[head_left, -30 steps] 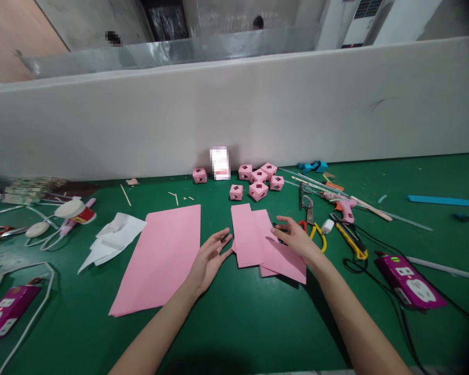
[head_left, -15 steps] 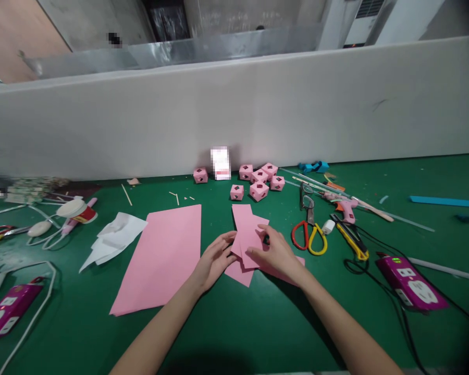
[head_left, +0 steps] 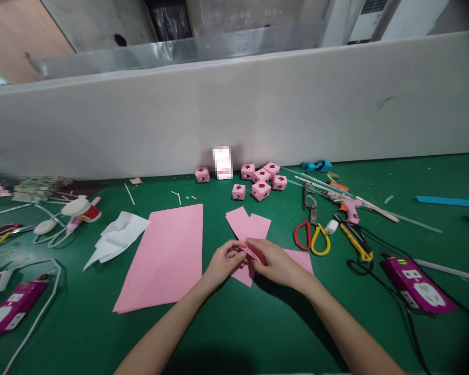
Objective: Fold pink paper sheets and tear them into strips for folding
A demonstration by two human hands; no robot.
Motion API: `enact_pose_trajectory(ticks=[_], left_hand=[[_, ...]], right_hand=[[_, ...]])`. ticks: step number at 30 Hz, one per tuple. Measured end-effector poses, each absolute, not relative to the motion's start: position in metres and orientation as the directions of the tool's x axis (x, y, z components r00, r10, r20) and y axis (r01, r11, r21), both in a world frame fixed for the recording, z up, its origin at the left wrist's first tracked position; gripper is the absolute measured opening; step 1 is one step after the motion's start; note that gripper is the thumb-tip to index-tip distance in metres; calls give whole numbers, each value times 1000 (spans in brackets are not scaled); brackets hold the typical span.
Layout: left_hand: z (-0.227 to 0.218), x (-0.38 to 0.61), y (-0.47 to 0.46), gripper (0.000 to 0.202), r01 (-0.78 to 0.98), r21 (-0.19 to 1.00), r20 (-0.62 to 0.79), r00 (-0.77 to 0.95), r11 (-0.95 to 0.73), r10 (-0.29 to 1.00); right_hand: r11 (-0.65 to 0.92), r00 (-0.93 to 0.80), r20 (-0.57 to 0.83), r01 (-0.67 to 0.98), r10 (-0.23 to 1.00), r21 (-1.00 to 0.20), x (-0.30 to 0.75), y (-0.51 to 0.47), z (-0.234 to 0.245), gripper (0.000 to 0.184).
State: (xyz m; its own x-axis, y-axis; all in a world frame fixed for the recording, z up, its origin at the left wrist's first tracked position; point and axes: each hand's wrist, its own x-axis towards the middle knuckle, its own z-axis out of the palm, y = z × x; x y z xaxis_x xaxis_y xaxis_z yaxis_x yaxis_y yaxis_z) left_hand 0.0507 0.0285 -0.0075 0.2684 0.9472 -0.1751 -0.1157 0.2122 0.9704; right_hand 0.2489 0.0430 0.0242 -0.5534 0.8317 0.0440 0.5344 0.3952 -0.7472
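Observation:
In the head view, a small piece of pink paper (head_left: pixel 253 252) is pinched between my two hands and looks bent or folded. My left hand (head_left: pixel 225 263) grips its left end, fingers curled. My right hand (head_left: pixel 275 260) closes on the other end, thumb and fingers together. Beneath and around them lie more pink paper pieces (head_left: pixel 254 225), partly hidden by my hands. A large pink sheet stack (head_left: pixel 168 255) rests left of my left hand. Past my hands sit several pink paper cubes (head_left: pixel 261 190) with dark diamond-shaped openings.
Scissors (head_left: pixel 311 237), a yellow utility knife (head_left: pixel 355 240) and a pink glue gun (head_left: pixel 349 208) lie to the right. Purple power strips (head_left: pixel 418 286) with cords flank both sides. White crumpled paper (head_left: pixel 119 237) and a paper cup (head_left: pixel 81 209) are on the left. A grey partition (head_left: pixel 140 125) stands behind.
My hands have drawn together and a pink paper piece has been raised and bent between them. The pieces beneath now show spread apart beyond my fingers.

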Motion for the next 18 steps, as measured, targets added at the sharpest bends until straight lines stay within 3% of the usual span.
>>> enact_pose_trajectory(ticks=[7,13,18], left_hand=[[-2,43,36,35,-170,964,-190,101,205,977],[-4,18,49,35,-205,965,-185,-80,165,979],[-4,6,53,36,-100,989,-128,-186,110,974]], right_hand=[[351,-560,-14,538,828,-766,258,45,44,29],[384,-538,29,562,842,-733,262,50,42,33],[344,-343,166,560,924,-754,264,52,37,31]])
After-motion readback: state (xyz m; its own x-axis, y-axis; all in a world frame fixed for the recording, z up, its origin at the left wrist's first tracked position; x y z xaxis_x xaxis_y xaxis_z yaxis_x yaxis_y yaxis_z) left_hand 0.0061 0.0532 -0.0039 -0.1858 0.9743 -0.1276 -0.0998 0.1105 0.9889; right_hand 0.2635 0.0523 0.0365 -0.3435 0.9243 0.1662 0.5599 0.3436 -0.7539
